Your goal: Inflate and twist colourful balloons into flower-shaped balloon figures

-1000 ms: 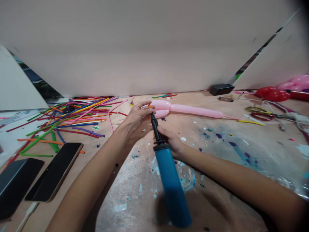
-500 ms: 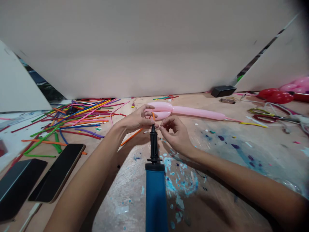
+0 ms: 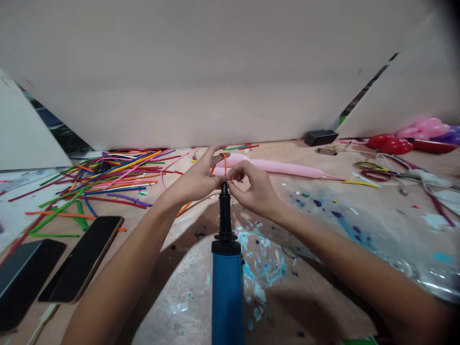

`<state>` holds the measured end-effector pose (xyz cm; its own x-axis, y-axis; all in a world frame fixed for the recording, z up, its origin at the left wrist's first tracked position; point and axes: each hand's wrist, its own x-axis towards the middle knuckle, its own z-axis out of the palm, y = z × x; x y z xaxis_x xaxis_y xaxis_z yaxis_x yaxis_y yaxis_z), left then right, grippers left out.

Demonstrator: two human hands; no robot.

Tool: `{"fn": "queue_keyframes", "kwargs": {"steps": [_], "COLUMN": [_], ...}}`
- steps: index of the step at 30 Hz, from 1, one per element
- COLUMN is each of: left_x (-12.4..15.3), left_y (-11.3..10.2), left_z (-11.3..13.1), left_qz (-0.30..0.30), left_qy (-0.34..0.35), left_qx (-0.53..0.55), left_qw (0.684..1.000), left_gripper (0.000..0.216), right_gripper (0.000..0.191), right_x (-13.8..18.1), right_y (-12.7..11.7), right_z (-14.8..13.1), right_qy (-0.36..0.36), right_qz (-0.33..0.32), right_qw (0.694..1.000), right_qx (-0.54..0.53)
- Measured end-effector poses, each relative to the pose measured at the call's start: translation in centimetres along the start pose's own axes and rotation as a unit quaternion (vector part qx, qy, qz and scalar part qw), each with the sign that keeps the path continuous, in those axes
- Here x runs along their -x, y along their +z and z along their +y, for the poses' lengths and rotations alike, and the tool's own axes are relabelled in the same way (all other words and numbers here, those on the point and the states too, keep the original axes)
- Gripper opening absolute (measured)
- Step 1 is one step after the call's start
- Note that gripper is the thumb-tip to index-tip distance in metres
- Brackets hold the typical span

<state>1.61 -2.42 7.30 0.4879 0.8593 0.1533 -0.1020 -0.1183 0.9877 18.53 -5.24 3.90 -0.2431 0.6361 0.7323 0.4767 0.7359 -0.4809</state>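
Note:
A blue balloon pump (image 3: 227,292) stands nozzle up, its black ribbed tip (image 3: 224,206) pointing away from me. At that tip my left hand (image 3: 201,177) pinches an uninflated orange modelling balloon (image 3: 225,165), which loops over its fingers and hangs down behind the hand. My right hand (image 3: 253,189) has thumb and forefinger closed on the balloon's end at the nozzle; the fingertips hide the mouth itself. Behind both hands lies an inflated pink balloon (image 3: 287,168), twisted into a loop at its left end.
Uninflated balloons in many colours (image 3: 136,175) lie heaped at left. A phone (image 3: 82,258) and a black box (image 3: 28,282) are nearer. To the right are a small black box (image 3: 321,137), scissors (image 3: 413,176) and red balloons (image 3: 390,143). A white panel (image 3: 208,96) closes off the back.
My right hand has moved left to the nozzle, its fingers closing on the balloon's end. My left hand still holds the orange balloon there. The view has shifted slightly right.

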Motion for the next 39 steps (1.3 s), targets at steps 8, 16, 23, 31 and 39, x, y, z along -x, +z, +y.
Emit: {"fn": "queue_keyframes", "kwargs": {"steps": [8,16,23,31,39], "left_x": [1.2,2.2,2.3,2.1,1.4], "left_y": [0.1,-1.6,-0.5,-0.5,-0.6], "left_z": [2.5,4.3,4.0,3.5,2.3], "left_qz": [-0.014,0.008,-0.02,-0.005,0.0], "left_qy": [-0.032,0.083,0.19,0.223,0.209], "left_qx": [0.046,-0.332,-0.419,-0.456,-0.428], "left_qw": [0.998,0.94,0.887,0.861,0.879], "left_gripper": [0.069,0.022,0.006,0.009,0.009], "right_gripper": [0.023,0.024,0.028,0.028,0.025], "right_x": [-1.8,-1.5,-1.4,-1.3,-0.8], "right_y": [-1.0,-1.3,-0.8,-0.7,-0.9], "right_z": [-1.5,-1.8,-1.7,-1.7,-0.9], "right_qy": [-0.03,-0.031,-0.012,0.007,-0.043], "right_qz": [-0.036,-0.014,0.006,0.003,0.013], "right_qw": [0.999,0.999,0.998,0.992,0.999], "right_qx": [-0.003,-0.025,-0.068,-0.125,-0.03]}}
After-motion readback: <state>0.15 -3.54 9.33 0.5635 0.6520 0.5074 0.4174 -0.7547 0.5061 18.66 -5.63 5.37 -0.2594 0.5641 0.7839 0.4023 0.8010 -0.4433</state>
